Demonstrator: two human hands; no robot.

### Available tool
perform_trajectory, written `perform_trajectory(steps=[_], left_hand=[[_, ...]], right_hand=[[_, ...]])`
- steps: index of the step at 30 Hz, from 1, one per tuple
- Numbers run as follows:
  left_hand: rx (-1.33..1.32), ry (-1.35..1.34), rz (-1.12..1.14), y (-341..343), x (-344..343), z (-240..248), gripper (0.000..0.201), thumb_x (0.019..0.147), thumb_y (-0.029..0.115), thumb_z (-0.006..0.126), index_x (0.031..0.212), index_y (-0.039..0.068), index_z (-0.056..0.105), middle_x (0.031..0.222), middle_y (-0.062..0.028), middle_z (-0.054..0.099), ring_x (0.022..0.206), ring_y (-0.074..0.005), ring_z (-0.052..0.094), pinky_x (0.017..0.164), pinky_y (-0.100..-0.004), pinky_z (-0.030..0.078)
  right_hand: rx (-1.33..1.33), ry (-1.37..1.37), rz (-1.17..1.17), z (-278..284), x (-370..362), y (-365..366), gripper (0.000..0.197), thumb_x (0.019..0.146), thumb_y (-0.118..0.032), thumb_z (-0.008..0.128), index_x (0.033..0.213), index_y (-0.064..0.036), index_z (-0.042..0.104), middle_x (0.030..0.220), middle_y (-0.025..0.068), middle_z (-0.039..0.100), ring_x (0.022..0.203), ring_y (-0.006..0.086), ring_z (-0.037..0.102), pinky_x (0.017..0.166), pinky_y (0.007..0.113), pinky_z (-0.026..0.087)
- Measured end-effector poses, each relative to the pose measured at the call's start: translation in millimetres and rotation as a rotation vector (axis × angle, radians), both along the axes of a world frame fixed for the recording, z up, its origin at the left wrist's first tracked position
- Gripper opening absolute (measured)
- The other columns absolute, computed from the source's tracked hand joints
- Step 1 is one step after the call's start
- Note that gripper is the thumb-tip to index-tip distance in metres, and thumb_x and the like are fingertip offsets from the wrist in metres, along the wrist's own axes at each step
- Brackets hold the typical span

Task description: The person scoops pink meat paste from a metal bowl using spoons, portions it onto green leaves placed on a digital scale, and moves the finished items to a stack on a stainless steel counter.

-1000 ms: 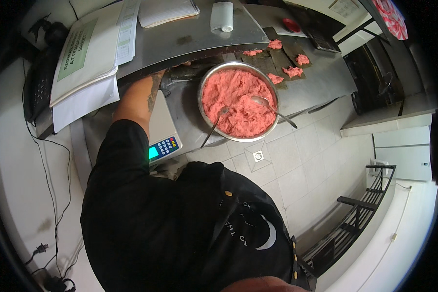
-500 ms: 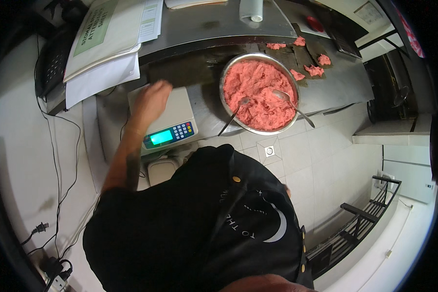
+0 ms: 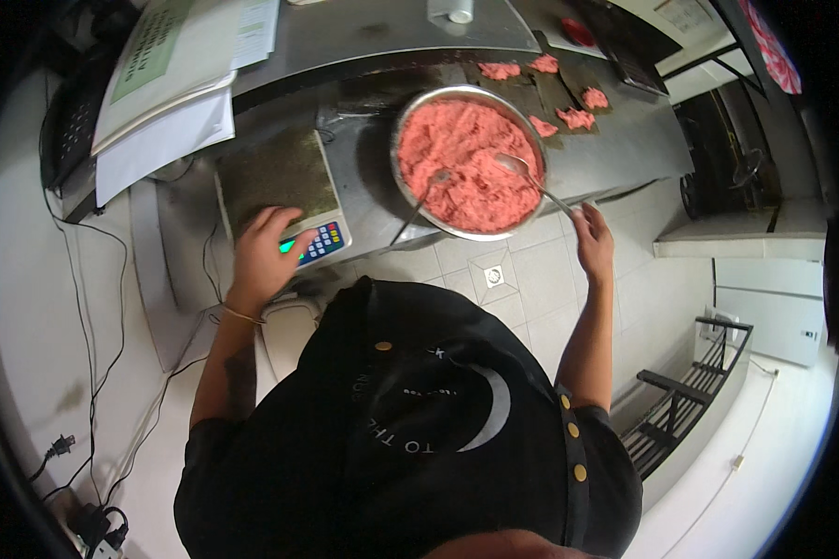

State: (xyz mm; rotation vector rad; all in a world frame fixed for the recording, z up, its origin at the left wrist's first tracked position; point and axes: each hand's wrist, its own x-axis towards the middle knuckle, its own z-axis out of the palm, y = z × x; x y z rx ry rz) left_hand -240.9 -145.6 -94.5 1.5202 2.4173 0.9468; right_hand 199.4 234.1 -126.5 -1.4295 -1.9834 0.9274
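Observation:
A dark green, thin rectangular sheet [image 3: 275,172], resembling seaweed, covers the plate of the kitchen scale [image 3: 337,250]. At its near edge my left hand [image 3: 266,256] rests with fingers and thumb apart, partly covering the lit display. A wide steel bowl [image 3: 403,182] of pink minced meat [image 3: 471,140] stands right of the scale. My right hand [image 3: 594,240] grips the handle end of a spoon [image 3: 545,189], whose head lies in the meat. A second spoon [image 3: 415,210] leans over the bowl's near left rim, untouched.
Lumps of meat [image 3: 576,118] sit on several dark sheets [image 3: 555,88] at the back right of the steel counter [image 3: 615,154]. Papers and folders [image 3: 168,140] lie at the back left beside a black phone [image 3: 70,135]. Cables [image 3: 89,279] hang along the left wall.
My left hand has come back toward me, and the dark sheet now covers the formerly bare scale plate. My right hand has risen into view and taken hold of the right spoon.

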Motion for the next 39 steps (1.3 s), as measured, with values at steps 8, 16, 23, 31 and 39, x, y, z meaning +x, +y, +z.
perform_trajectory(steps=[8,16,23,31,39], left_hand=[[-0.258,0.003,-0.170,114,104,28,0.032,0.093,0.032,0.074,0.104,0.005,0.062,0.086,-0.0212,0.074,0.084,-0.0458,0.071,0.074,-0.0556,0.055],[-0.121,-0.038,-0.022,107,115,31,0.017,0.104,0.018,0.059,0.094,0.005,0.057,0.076,-0.0173,0.071,0.074,-0.0399,0.072,0.063,-0.0506,0.049],[0.311,-1.087,0.198,108,151,-38,0.017,0.112,0.019,0.050,0.107,0.003,0.054,0.113,-0.0079,0.063,0.098,-0.0218,0.073,0.083,-0.0373,0.061],[0.527,-1.361,0.156,128,150,-51,0.016,0.112,0.019,0.053,0.110,0.003,0.058,0.108,-0.0049,0.065,0.097,-0.0149,0.069,0.090,-0.0355,0.060],[0.519,-1.364,0.132,129,143,-54,0.016,0.110,0.017,0.055,0.105,0.003,0.060,0.101,-0.0029,0.064,0.093,-0.0111,0.066,0.089,-0.0332,0.060]], right_hand=[[0.187,-0.415,0.346,65,-62,-8,0.032,0.097,-0.019,0.067,0.125,-0.0017,0.069,0.098,0.0249,0.075,0.091,0.0385,0.074,0.079,0.044,0.058],[0.505,-0.544,0.545,75,-71,5,0.027,0.092,-0.004,0.053,0.115,-0.0046,0.067,0.098,0.0208,0.072,0.087,0.0406,0.071,0.076,0.050,0.057],[0.639,-0.502,0.460,72,-85,23,0.023,0.091,-0.005,0.056,0.110,-0.0073,0.068,0.093,0.0179,0.071,0.085,0.0391,0.072,0.073,0.050,0.058],[0.458,-0.716,0.556,74,-116,24,0.024,0.092,-0.027,0.061,0.105,-0.0141,0.076,0.089,0.0187,0.075,0.084,0.0390,0.073,0.075,0.051,0.058],[0.464,-0.633,0.687,71,-130,7,0.024,0.092,-0.029,0.064,0.106,-0.0163,0.077,0.087,0.0185,0.075,0.083,0.0393,0.073,0.074,0.052,0.059]])
